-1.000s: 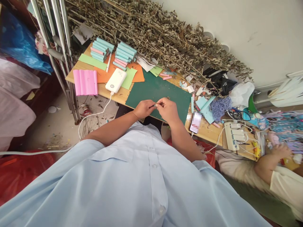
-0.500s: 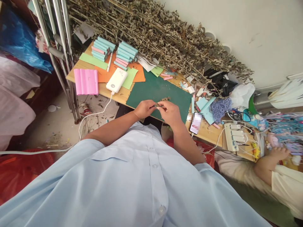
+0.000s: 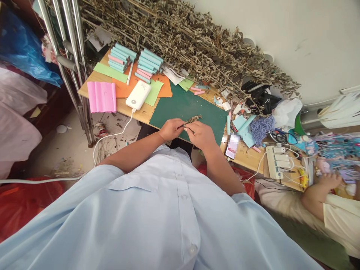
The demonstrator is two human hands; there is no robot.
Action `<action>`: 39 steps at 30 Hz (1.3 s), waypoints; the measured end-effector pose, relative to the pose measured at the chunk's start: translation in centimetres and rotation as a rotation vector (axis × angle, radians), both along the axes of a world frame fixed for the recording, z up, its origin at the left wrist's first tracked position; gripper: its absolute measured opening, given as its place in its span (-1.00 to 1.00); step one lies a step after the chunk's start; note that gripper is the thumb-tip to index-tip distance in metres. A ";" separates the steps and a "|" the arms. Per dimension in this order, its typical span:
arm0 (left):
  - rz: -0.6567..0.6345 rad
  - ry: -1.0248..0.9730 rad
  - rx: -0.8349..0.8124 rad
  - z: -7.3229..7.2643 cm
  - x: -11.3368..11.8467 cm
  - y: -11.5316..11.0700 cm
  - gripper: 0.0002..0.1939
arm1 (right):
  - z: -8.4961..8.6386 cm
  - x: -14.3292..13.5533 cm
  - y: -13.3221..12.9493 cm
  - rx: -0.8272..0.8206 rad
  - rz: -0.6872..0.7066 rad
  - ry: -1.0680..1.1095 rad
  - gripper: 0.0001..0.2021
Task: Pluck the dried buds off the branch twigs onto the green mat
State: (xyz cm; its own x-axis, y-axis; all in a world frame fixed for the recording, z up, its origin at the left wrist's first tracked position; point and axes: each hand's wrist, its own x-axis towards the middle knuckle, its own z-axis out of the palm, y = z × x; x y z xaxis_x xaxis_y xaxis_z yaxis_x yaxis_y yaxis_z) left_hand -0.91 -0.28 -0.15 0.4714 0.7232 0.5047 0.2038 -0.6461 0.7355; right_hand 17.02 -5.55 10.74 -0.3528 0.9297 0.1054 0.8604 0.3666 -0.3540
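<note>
One big heap of dried stalks (image 3: 180, 45) lines the surface's (image 3: 250, 163) far edge, seemingly plenty left. Two stacks of rolled tubes (image 3: 150, 60), apparently finished, sit toward its far left corner. Above one green mat (image 3: 174, 105), by the near edge, the left hand's (image 3: 171, 129) fingers pinch one dried sprig (image 3: 194, 119), presumably unfinished; the right hand's (image 3: 199, 134) are narrowed, grip unclear.

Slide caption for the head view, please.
Left hand and right hand meet at a dried sprig over a green mat, dried stalks heaped beyond.
</note>
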 end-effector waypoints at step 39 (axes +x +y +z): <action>0.001 -0.049 0.041 -0.1 0.1 0.1 -0.55 | -0.6 0.2 1.0 0.040 -0.016 0.328 -0.82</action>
